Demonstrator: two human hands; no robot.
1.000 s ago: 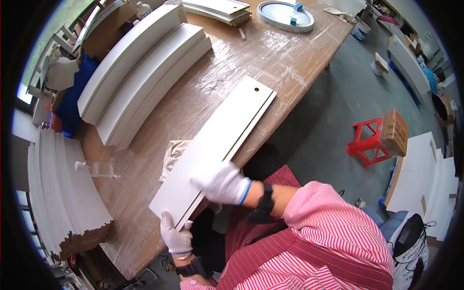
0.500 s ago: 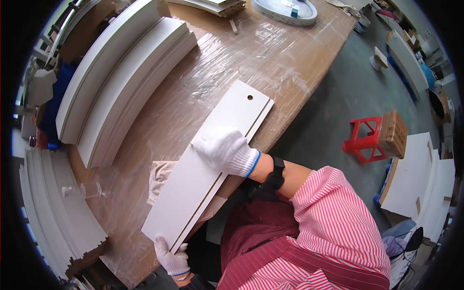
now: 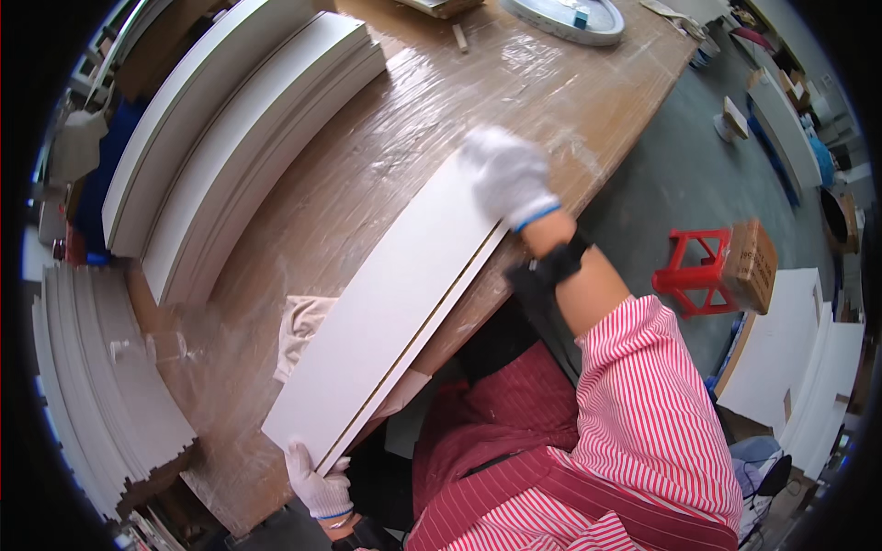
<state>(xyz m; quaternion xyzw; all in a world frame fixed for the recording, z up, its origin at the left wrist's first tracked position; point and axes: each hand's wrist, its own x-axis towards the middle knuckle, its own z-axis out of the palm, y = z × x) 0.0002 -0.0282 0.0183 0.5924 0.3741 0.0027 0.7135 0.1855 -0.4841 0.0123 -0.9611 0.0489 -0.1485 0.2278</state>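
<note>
A long white board (image 3: 386, 303), slightly curved, with a groove along its near right edge, lies aslant across the table's near edge. At its near end my left hand (image 3: 318, 481), in a white knitted glove, grips the corner, thumb on top and fingers at the grooved edge. My right hand (image 3: 511, 176), gloved too, is on the board's far end and covers it. Motion smears its fingers, so whether it holds anything is hidden. A beige cloth (image 3: 303, 332) sticks out beside the board's left edge.
Curved white panels (image 3: 266, 138) stand at the table's far left, with more stacked curved pieces (image 3: 110, 386) below them. A clear container (image 3: 170, 347) lies nearby. At the back sits a round white piece (image 3: 570, 20). A red stool (image 3: 696, 274) with a cardboard box (image 3: 751, 266) stands right.
My right hand has slid away from me along the board, from its middle to its far end, covering the hole there. My left hand keeps its grip on the near end.
</note>
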